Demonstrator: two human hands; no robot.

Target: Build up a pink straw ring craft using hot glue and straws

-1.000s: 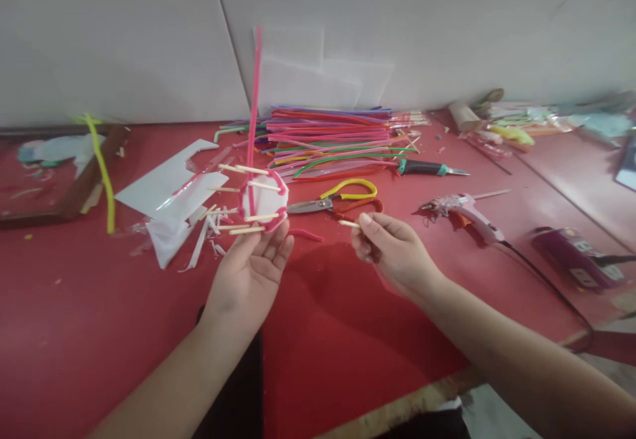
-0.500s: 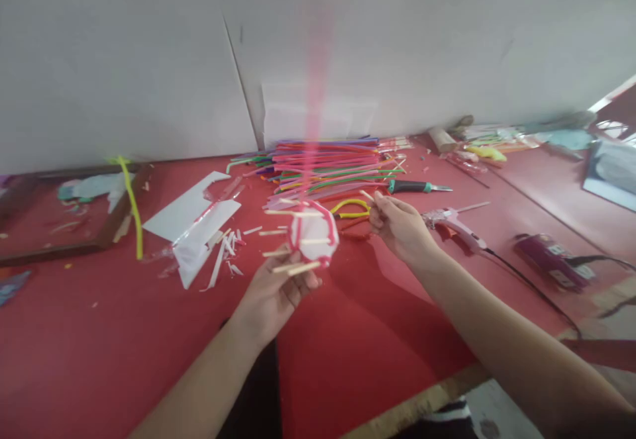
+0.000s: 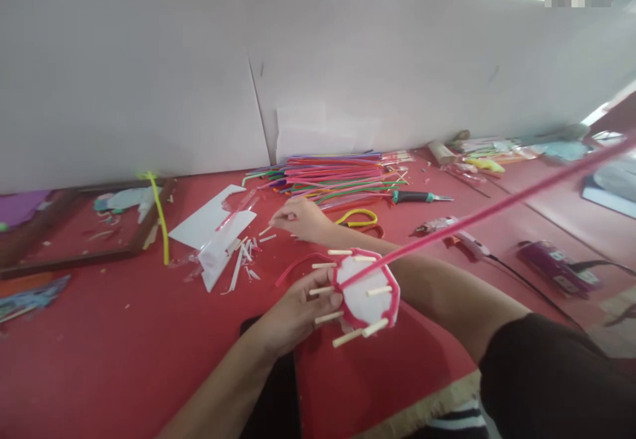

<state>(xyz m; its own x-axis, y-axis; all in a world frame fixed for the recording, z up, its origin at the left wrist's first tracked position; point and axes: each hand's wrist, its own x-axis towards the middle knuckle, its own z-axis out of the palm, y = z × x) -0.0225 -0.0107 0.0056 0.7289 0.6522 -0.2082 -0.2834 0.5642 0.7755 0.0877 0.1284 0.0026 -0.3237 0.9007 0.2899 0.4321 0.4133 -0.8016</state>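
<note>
My left hand [image 3: 293, 310] grips a white paper disc edged with pink pipe cleaner [image 3: 366, 291]. Short wooden sticks poke out round the disc, and a long pink pipe cleaner [image 3: 497, 208] runs from it up to the right. My right hand [image 3: 301, 218] reaches across above the left one, to the wooden stick pieces [image 3: 267, 234] scattered on the red table [image 3: 124, 353]. Its fingers are pinched together at a stick end; whether they hold it I cannot make out.
A pile of coloured pipe cleaners [image 3: 338, 177] lies by the white wall. Yellow-handled scissors [image 3: 358, 217], a craft knife [image 3: 420, 196], a pink glue gun [image 3: 460, 234] with cord, white paper scraps [image 3: 211, 227], a wooden frame [image 3: 74, 247] with a yellow-green pipe cleaner [image 3: 159, 217] also lie about.
My right hand has swung left across the table to the loose sticks. My left hand has drawn the disc nearer and tipped it, so the long pink pipe cleaner now points right.
</note>
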